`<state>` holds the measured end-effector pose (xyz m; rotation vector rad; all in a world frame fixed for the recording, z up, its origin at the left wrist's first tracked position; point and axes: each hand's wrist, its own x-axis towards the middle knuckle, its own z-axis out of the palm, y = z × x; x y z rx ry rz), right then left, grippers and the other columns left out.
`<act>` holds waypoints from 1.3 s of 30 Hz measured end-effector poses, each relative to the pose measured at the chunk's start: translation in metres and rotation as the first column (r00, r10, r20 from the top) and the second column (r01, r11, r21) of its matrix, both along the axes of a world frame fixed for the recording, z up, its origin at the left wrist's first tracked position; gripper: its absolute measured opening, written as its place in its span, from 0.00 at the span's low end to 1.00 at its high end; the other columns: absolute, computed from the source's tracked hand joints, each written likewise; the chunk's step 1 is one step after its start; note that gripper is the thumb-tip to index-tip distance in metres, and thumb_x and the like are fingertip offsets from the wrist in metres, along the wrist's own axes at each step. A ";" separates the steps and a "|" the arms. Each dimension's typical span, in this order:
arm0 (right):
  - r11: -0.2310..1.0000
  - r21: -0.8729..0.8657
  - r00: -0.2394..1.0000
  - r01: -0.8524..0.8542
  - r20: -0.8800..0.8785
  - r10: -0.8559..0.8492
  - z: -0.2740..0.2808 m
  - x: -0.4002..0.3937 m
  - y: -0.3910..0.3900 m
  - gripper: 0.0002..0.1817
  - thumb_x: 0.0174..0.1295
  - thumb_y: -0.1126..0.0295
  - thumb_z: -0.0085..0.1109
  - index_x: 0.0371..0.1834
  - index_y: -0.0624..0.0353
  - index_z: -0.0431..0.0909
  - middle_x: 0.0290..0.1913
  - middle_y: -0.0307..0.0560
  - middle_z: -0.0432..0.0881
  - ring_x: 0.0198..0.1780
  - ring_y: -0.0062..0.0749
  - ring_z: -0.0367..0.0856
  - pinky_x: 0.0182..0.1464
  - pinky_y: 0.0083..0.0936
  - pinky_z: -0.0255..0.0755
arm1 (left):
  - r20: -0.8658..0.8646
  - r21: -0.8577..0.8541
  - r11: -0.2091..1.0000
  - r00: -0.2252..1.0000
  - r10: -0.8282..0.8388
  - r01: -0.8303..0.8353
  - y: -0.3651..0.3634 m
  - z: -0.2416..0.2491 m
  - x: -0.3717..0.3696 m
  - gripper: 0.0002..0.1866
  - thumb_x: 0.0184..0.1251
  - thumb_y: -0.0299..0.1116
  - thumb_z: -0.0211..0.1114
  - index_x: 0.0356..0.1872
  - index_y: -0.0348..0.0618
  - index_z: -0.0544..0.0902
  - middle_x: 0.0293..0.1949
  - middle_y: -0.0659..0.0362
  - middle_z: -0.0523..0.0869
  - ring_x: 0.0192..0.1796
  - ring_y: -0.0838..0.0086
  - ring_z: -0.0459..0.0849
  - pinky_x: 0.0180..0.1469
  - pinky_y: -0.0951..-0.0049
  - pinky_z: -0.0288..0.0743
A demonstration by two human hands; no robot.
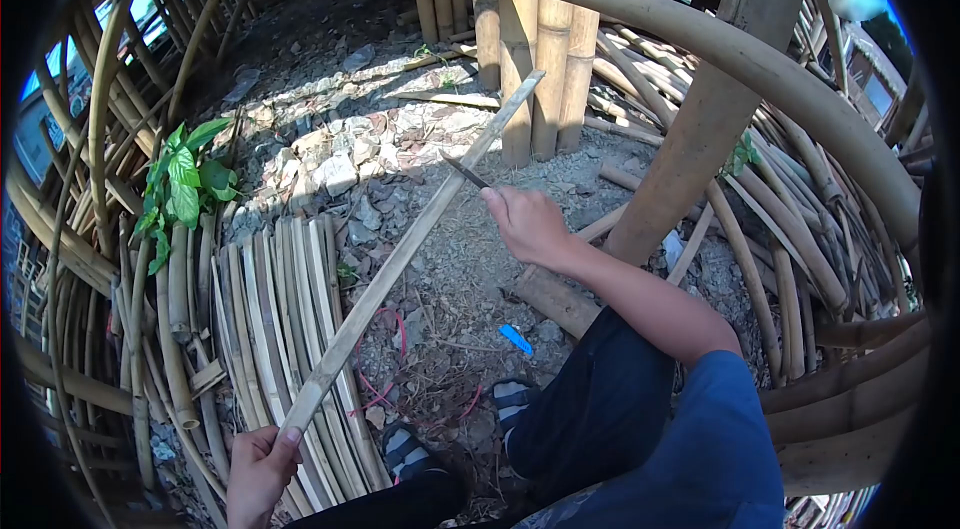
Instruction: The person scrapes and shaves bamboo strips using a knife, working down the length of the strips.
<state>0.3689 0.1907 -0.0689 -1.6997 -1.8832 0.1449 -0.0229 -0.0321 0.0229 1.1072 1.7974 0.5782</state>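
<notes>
A long pale bamboo strip [385, 279] slants from the lower left up to the upper middle. My left hand [262, 472] is closed round its lower end, thumb on top. On the right, my right hand [527, 224] is closed round a knife, whose dark blade [463, 170] points up and left and lies across the strip, at or just above it. The knife's handle is hidden in my fist. Below the strip, a row of split bamboo slats [265, 299] lies on the ground.
Upright bamboo poles [557, 49] stand at the top, with a thick leaning pole [700, 119] to their right. A curved pole [640, 4] arches overhead. Bamboo piles lie on both sides, near a leafy plant [183, 179]. A blue scrap [516, 339] and pink string [403, 339] lie near my feet.
</notes>
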 end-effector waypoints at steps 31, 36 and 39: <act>0.985 0.027 0.968 0.171 0.182 -0.173 -0.042 0.132 0.097 0.32 0.78 0.47 0.36 0.38 0.64 0.82 0.33 0.66 0.85 0.37 0.67 0.85 0.42 0.57 0.78 | 0.012 -0.115 0.990 0.997 -0.075 0.076 -0.019 0.014 -0.003 0.15 0.78 0.41 0.61 0.31 0.44 0.80 0.20 0.73 0.71 0.20 0.88 0.63 0.22 0.81 0.52; 0.992 -0.060 0.992 0.115 0.054 -0.112 -0.033 0.079 0.039 0.32 0.78 0.47 0.36 0.39 0.64 0.82 0.34 0.67 0.85 0.40 0.67 0.85 0.46 0.58 0.76 | 0.020 -0.091 0.994 0.998 -0.051 0.053 -0.011 0.001 -0.003 0.16 0.77 0.43 0.62 0.30 0.45 0.80 0.20 0.73 0.71 0.20 0.87 0.63 0.21 0.81 0.51; 0.994 -0.097 0.995 -0.051 0.075 0.059 -0.026 0.055 0.024 0.33 0.78 0.46 0.35 0.38 0.65 0.82 0.35 0.68 0.85 0.42 0.67 0.84 0.47 0.58 0.76 | 0.033 -0.110 0.993 0.998 -0.046 0.049 -0.006 0.000 -0.007 0.15 0.78 0.43 0.62 0.31 0.45 0.80 0.20 0.73 0.70 0.20 0.87 0.62 0.21 0.81 0.51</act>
